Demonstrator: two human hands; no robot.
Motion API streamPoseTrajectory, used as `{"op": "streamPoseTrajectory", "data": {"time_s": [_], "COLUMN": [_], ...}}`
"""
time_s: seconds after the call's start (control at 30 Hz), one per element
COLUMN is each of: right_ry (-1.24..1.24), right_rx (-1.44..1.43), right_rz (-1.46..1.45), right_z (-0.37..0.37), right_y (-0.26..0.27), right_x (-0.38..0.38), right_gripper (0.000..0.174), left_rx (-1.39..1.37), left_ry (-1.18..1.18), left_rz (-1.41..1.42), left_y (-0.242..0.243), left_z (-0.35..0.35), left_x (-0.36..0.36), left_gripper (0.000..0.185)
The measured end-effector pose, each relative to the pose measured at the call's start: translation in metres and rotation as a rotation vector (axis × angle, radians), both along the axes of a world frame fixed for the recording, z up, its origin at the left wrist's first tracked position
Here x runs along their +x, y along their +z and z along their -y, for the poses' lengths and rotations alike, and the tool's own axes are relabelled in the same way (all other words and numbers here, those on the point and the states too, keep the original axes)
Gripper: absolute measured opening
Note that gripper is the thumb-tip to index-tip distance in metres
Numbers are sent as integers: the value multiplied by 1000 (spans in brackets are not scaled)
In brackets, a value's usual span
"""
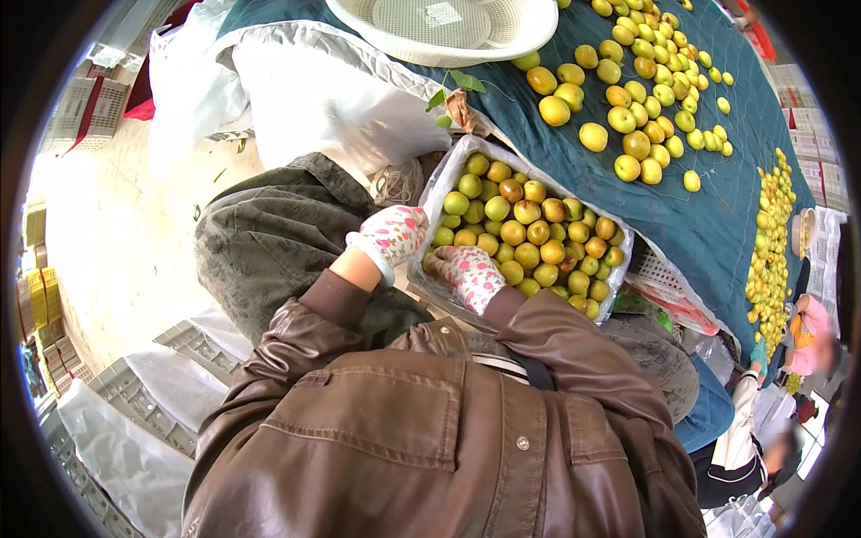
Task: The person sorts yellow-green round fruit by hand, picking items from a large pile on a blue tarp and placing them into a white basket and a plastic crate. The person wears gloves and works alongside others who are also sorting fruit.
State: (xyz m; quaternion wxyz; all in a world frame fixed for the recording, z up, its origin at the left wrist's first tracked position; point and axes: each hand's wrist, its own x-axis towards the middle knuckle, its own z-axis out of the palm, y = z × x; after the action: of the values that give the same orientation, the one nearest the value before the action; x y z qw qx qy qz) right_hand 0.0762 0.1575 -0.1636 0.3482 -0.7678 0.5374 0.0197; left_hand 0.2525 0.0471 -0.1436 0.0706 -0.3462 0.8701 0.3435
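Note:
A crate (pixel 452 159) lined with clear plastic sits between my knees, filled with round yellow-green and brownish fruit (pixel 527 255) that look like jujubes. My left hand (pixel 395 234), in a white glove with a pink floral print, is at the crate's left edge. Its fingers are curled, and what they enclose is hidden. My right hand (pixel 469 274), gloved in the same print, reaches over the crate's near left corner. Its fingertips are by a greenish fruit (pixel 428 261) there; whether they grip it or the liner is not visible.
Beyond the crate, a blue cloth (pixel 578 175) bears loose fruit (pixel 635 144) and a white plastic basket (pixel 397 50). White plastic sheeting (pixel 303 101) hangs at left. Lined grey crates (pixel 134 397) stand behind my left side. Co-workers (pixel 807 336) are at far right.

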Motion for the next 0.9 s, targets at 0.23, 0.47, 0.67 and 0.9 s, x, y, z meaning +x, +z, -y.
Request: {"op": "streamPoseTrajectory", "data": {"time_s": [0.23, 0.47, 0.67, 0.9], "right_ry": [-145, -381, -253, -272], "right_rx": [113, -121, 118, -61], "right_rz": [60, 127, -147, -71], "right_z": [19, -9, 3, 10], "right_y": [17, 22, 35, 13], "right_x": [-12, -60, -29, 6], "right_gripper": [30, 40, 53, 48], "left_rx": [257, 195, 229, 25], "left_ry": [25, -226, -211, -470], "left_rz": [112, 262, 373, 420], "left_y": [5, 7, 10, 29], "left_z": [-24, -27, -27, -19], "left_x": [-15, -16, -12, -6], "left_gripper": [36, 44, 43, 38]}}
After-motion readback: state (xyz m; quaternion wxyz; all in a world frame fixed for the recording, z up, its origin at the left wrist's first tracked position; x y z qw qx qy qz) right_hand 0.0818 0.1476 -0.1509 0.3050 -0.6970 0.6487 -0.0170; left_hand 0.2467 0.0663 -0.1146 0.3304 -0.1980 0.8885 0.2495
